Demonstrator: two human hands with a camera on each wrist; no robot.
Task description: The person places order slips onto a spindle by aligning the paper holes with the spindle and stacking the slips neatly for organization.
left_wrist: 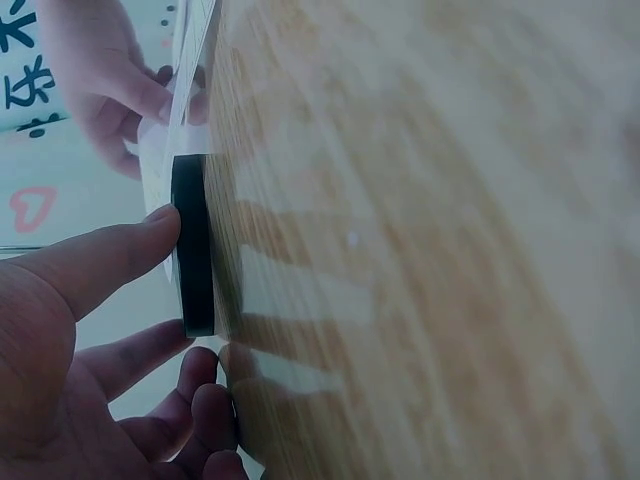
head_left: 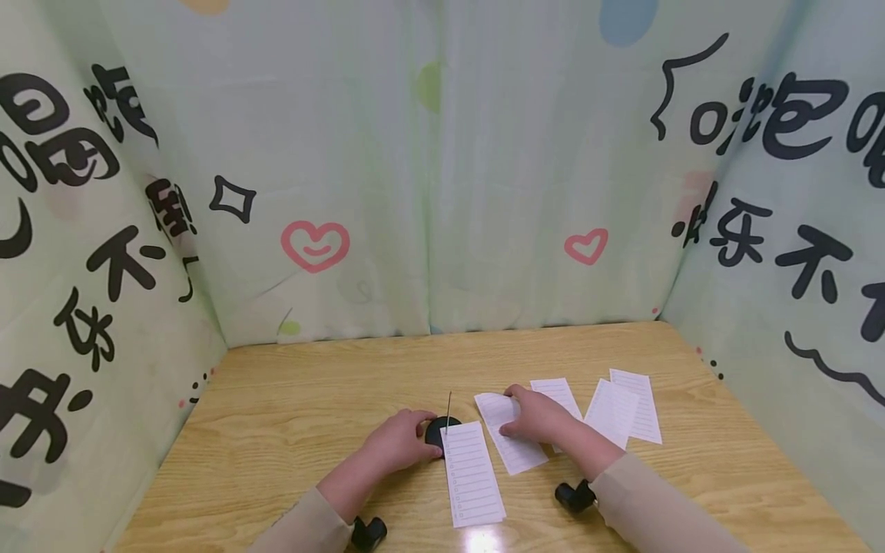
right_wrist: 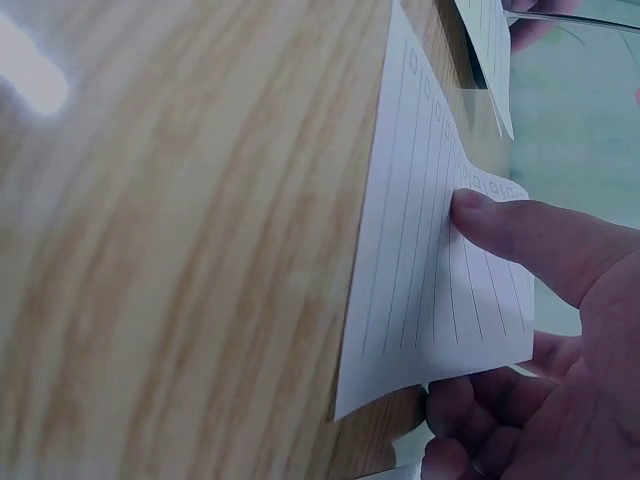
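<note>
A paper spike with a round black base (head_left: 433, 438) and a thin upright metal rod (head_left: 449, 408) stands on the table. My left hand (head_left: 399, 441) holds the rim of that base between thumb and fingers; the left wrist view shows the thumb (left_wrist: 150, 232) against the disc (left_wrist: 193, 250). A lined slip (head_left: 475, 480) with checkboxes lies over the base, its top end at the rod. To the right, my right hand (head_left: 539, 418) pinches another lined slip (head_left: 523, 455). In the right wrist view this slip (right_wrist: 430, 290) bends under the thumb, partly lifted from the table.
More lined slips lie to the right: one slip (head_left: 555, 390) behind my right hand, then two overlapping ones, a nearer slip (head_left: 611, 411) and a farther slip (head_left: 639, 395). The wooden table (head_left: 311, 392) ends at printed curtains (head_left: 429, 292) on the back and sides.
</note>
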